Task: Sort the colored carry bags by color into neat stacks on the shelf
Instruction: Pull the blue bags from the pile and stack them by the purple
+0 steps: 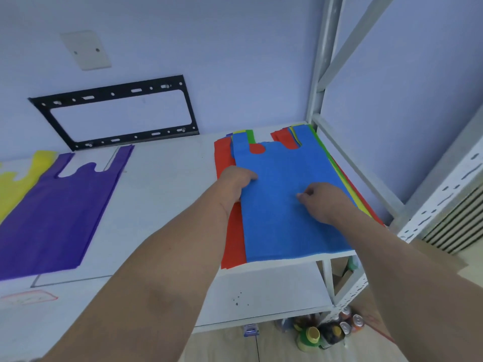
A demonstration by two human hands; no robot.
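Note:
A blue carry bag (pixel 285 215) lies on top of a mixed pile at the right end of the white shelf (pixel 167 194). Red bags (pixel 231 239) stick out at the pile's left, and yellow and green edges (pixel 359 202) show at its right. My left hand (pixel 239 182) grips the blue bag's left edge, fingers curled under it. On the bag's middle, my right hand (pixel 320 201) pinches the fabric with curled fingers. A purple bag (pixel 55 212) lies flat at the shelf's left, with a yellow bag (pixel 18 184) beside it at the far left.
A black metal bracket (pixel 115 111) hangs on the wall behind the shelf. Grey shelf uprights (pixel 321 74) stand at the right. Cans and bottles (pixel 326 330) sit on the floor under the shelf. A lower shelf board (pixel 264 296) lies below.

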